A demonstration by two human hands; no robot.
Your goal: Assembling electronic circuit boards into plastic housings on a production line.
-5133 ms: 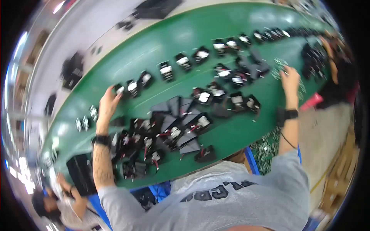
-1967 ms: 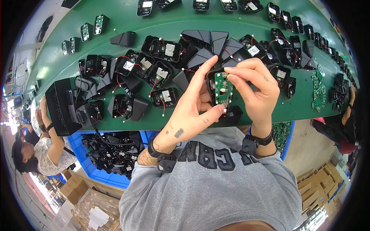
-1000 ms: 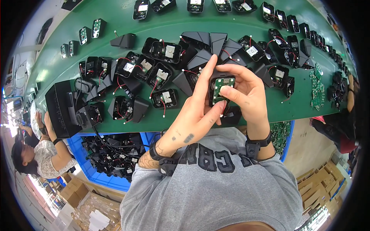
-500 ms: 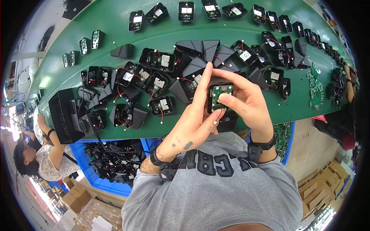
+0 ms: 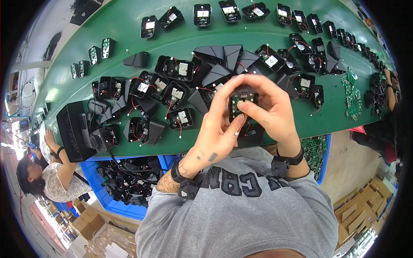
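Note:
Both of my hands hold one small black housing (image 5: 242, 101) with a green circuit board set in its face, above the near edge of the green table (image 5: 129, 34). My left hand (image 5: 219, 124) grips it from the left and below. From the right, my right hand (image 5: 272, 112) closes round it, with fingertips on the board. A thin red wire hangs from the housing between my hands. Just under them lies another black housing (image 5: 254, 132) on the table.
Several open black housings (image 5: 172, 92) with red wires and black cone-shaped covers (image 5: 223, 53) crowd the table. A strip of green boards (image 5: 352, 92) lies at the right. A blue bin (image 5: 124, 185) of black parts stands below the table. Another person (image 5: 47, 180) works at left.
Five seconds ago my arms were spread over the table. Since then both hands came together on a housing, and the green board went from held over it to seated in it.

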